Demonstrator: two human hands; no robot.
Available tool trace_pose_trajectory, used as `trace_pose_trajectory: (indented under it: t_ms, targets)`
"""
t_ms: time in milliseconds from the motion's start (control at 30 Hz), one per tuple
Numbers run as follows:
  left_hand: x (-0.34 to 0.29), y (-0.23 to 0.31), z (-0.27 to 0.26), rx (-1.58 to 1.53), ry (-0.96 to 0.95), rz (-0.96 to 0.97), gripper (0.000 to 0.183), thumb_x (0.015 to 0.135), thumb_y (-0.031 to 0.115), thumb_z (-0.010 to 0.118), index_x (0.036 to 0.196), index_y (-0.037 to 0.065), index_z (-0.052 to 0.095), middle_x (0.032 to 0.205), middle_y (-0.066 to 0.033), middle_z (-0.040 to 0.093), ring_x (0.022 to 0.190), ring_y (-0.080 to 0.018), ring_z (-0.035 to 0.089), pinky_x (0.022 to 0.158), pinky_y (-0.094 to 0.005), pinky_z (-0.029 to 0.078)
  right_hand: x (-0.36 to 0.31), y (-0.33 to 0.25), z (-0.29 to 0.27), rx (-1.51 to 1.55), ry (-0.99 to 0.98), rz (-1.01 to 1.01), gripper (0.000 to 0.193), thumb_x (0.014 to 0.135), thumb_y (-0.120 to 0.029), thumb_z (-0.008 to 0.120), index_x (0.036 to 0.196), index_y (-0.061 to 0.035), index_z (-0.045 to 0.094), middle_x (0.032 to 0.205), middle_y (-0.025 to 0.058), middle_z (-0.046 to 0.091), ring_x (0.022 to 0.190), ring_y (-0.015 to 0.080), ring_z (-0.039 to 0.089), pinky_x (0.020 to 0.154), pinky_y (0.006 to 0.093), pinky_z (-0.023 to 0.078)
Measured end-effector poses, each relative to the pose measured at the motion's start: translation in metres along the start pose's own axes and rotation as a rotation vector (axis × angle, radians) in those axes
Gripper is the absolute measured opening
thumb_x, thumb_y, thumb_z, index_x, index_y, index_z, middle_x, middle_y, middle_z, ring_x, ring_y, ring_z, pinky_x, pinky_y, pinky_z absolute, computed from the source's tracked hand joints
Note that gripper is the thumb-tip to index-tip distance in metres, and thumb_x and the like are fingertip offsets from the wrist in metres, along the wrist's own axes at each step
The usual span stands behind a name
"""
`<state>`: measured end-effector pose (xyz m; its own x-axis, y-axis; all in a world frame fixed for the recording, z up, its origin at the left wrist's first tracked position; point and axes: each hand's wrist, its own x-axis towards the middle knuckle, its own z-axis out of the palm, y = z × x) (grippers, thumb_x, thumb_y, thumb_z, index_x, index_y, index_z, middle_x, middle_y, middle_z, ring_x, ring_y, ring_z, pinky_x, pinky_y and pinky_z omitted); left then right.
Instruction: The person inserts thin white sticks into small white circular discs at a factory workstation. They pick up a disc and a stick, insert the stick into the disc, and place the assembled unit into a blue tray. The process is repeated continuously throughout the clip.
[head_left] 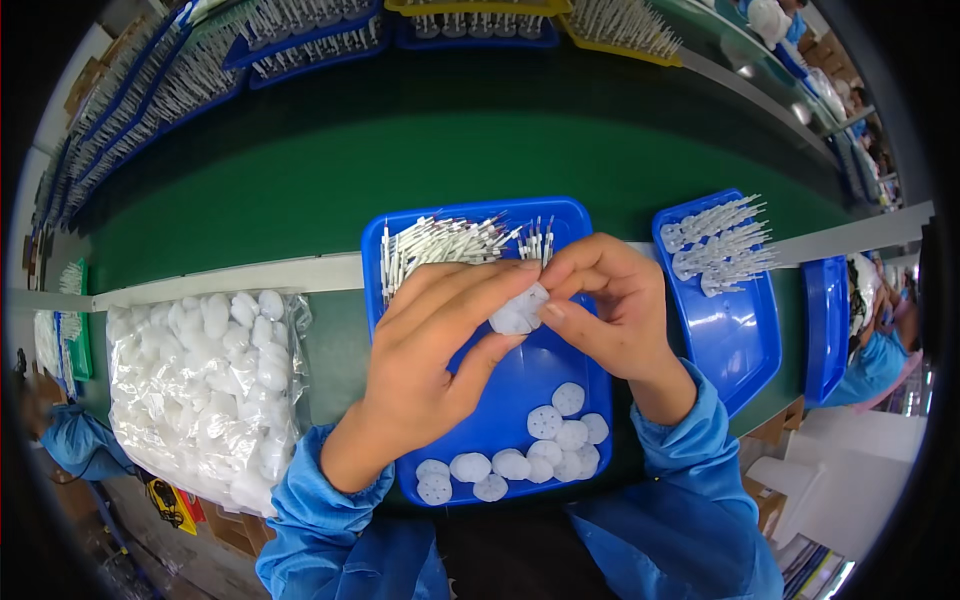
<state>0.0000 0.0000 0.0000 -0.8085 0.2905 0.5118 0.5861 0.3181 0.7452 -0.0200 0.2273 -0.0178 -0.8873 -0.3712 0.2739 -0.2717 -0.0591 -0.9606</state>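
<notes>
White and rounded, the disc (pixel 517 314) sits above the blue tray (pixel 500 400), where I have the left hand (pixel 425 340) gripping one side between thumb and fingers and the right hand (pixel 615 310) pinching the other. Loose discs (pixel 545 422) lie toward the tray's near end, thin white sticks (pixel 440 250) at its far end, and a clear bag (pixel 205 400) of white pieces rests to the left.
</notes>
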Motion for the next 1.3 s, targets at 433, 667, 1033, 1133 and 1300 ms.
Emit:
trace_pose_trajectory:
  t_ms: [433,667,1033,1133,1300]
  targets:
    - [-0.024,-0.011,-0.005,-0.105,0.113,-0.101,0.041,0.087,-0.001,0.083,0.127,0.003,0.079,0.131,-0.0129,0.073,0.107,-0.0268,0.074,0.092,-0.0367,0.059,-0.015,-0.016,-0.011,-0.329,0.024,0.031,0.026,0.087,0.003,0.082,0.11,-0.0059,0.075,0.105,0.0071,0.079,0.099,0.0189,0.079,0.088,0.0327,0.06]
    - [-0.049,-0.032,0.005,-0.315,0.06,-0.338,0.032,0.095,0.005,0.08,0.127,0.002,0.08,0.112,-0.0111,0.071,0.091,-0.0152,0.07,0.077,-0.0284,0.057,-0.015,0.004,-0.019,-1.451,-0.245,-0.359,0.017,0.081,-0.014,0.075,0.098,-0.012,0.077,0.103,0.0007,0.075,0.101,0.0213,0.072,0.093,0.0387,0.057]
    - [-0.052,-0.027,0.011,-0.595,0.196,-0.552,0.035,0.107,0.0,0.067,0.141,-0.003,0.067,0.118,-0.013,0.076,0.096,-0.0141,0.071,0.08,-0.0254,0.059,0.015,0.007,-0.005,-1.09,-0.024,-0.304,0.026,0.078,0.0,0.078,0.101,-0.0093,0.07,0.097,0.0049,0.072,0.089,0.0218,0.07,0.089,0.039,0.056]
    - [-0.054,-0.033,0.011,-0.56,0.171,-0.562,0.038,0.103,-0.004,0.07,0.141,0.0,0.069,0.121,-0.0109,0.078,0.105,-0.0132,0.073,0.082,-0.0235,0.059,-0.015,0.005,0.013,-0.147,0.178,-0.028,0.023,0.086,0.009,0.078,0.105,-0.0036,0.071,0.097,0.01,0.075,0.087,0.0178,0.072,0.081,0.0283,0.057]
    - [-0.057,-0.031,0.009,-0.531,0.21,-0.539,0.033,0.1,-0.005,0.073,0.133,0.002,0.076,0.122,-0.0111,0.079,0.108,-0.0135,0.075,0.081,-0.0247,0.062,-0.018,0.015,0.038,-0.388,0.108,-0.057,0.019,0.086,0.003,0.083,0.103,-0.0042,0.078,0.089,0.0082,0.078,0.076,0.0165,0.073,0.069,0.0298,0.059]
